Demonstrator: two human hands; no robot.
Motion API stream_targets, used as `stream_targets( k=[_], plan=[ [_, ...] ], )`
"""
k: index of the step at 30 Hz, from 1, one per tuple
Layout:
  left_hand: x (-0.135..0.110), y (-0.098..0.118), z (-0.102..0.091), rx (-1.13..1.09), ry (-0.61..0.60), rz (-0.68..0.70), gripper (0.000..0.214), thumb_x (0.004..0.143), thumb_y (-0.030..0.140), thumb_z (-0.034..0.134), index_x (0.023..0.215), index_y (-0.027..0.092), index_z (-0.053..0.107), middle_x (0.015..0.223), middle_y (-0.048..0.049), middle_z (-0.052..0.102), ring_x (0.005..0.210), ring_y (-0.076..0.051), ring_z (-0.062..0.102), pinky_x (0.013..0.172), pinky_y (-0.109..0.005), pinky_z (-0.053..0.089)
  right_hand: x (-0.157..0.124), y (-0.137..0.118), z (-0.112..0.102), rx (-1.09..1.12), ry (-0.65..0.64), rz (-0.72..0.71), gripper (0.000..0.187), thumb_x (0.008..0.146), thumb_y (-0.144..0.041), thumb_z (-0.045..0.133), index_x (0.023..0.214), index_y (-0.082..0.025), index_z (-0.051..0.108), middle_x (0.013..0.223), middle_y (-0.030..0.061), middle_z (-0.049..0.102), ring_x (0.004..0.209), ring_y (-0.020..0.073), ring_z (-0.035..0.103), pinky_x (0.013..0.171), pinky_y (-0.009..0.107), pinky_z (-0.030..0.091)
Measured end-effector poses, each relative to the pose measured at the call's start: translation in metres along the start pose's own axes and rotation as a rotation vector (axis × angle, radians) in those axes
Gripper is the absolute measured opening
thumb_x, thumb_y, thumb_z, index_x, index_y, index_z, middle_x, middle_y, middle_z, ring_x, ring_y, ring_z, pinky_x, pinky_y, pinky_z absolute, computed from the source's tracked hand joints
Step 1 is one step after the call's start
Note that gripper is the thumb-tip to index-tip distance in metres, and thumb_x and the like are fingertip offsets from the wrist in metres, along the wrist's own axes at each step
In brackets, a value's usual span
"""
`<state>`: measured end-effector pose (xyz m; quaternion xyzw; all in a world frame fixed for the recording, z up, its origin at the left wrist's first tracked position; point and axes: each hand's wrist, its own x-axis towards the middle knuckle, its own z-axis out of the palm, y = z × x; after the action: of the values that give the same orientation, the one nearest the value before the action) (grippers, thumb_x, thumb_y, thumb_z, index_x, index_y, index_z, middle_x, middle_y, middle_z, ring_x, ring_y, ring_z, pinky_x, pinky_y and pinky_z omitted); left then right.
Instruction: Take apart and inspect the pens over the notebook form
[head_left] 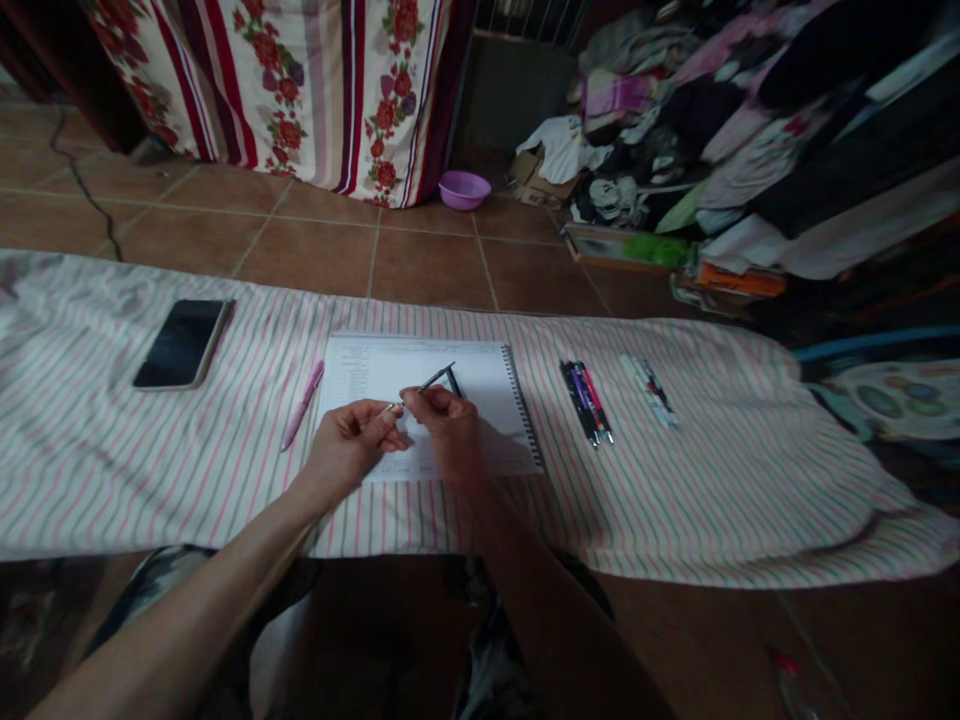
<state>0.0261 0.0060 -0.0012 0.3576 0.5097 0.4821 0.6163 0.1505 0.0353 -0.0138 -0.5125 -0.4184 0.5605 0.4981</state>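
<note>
My right hand (448,432) is closed on a dark pen (441,378) whose barrel points up and to the right. My left hand (352,440) pinches a small part at the pen's near end (393,407). Both hands hover over a spiral notebook (495,395) that lies open on a striped cloth (675,490). A pink pen (302,404) lies just left of the notebook. A black phone (182,343) rests face up further left.
Right of the notebook lie a bundle of several pens (587,401) and another small bundle (650,391). Beyond the cloth are brown floor tiles, a floral drape (300,90), a purple bowl (463,189) and a heap of clothes (750,130).
</note>
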Motion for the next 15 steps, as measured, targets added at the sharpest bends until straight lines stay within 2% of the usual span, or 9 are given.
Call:
stream_targets(
  k=[3,6,8,12,15],
  plan=[
    [-0.002,-0.005,0.002,0.168,0.109,0.147,0.025,0.068,0.035,0.071,0.080,0.013,0.067,0.060,-0.0010,0.067,0.059,-0.014,0.063,0.060,-0.023,0.048,-0.002,0.003,0.005,-0.016,0.067,0.003,0.023,0.063,-0.039,0.070,0.062,-0.017,0.064,0.057,-0.0030,0.057,0.057,0.0105,0.047,0.058,0.025,0.036],
    [-0.002,-0.006,0.003,0.222,0.136,0.181,0.023,0.069,0.035,0.071,0.079,0.014,0.068,0.061,-0.0007,0.067,0.060,-0.014,0.064,0.061,-0.023,0.048,-0.003,0.004,0.007,0.008,0.064,0.024,0.025,0.064,-0.040,0.069,0.060,-0.017,0.061,0.054,-0.0044,0.051,0.054,0.0091,0.042,0.055,0.024,0.035],
    [-0.002,-0.003,0.004,0.135,0.103,0.113,0.024,0.067,0.036,0.072,0.074,0.014,0.066,0.058,-0.0009,0.065,0.058,-0.014,0.063,0.060,-0.024,0.049,-0.002,0.005,0.006,0.034,0.033,0.027,0.025,0.065,-0.041,0.069,0.062,-0.017,0.063,0.054,-0.0044,0.049,0.054,0.0091,0.042,0.055,0.024,0.034],
    [-0.001,0.003,0.003,-0.065,0.008,-0.059,0.030,0.063,0.038,0.075,0.072,0.012,0.064,0.057,-0.0031,0.065,0.055,-0.015,0.063,0.059,-0.026,0.050,0.002,0.010,-0.001,0.136,-0.097,0.043,0.031,0.069,-0.044,0.066,0.086,-0.018,0.071,0.064,-0.0010,0.055,0.062,0.0112,0.046,0.062,0.025,0.038],
    [0.000,0.005,0.001,-0.118,-0.016,-0.122,0.032,0.063,0.039,0.076,0.070,0.011,0.064,0.056,-0.0042,0.065,0.054,-0.015,0.064,0.058,-0.026,0.050,0.005,0.013,-0.005,0.139,-0.139,0.054,0.031,0.069,-0.042,0.067,0.090,-0.019,0.072,0.068,0.0000,0.058,0.063,0.0112,0.045,0.063,0.026,0.038]
  ],
)
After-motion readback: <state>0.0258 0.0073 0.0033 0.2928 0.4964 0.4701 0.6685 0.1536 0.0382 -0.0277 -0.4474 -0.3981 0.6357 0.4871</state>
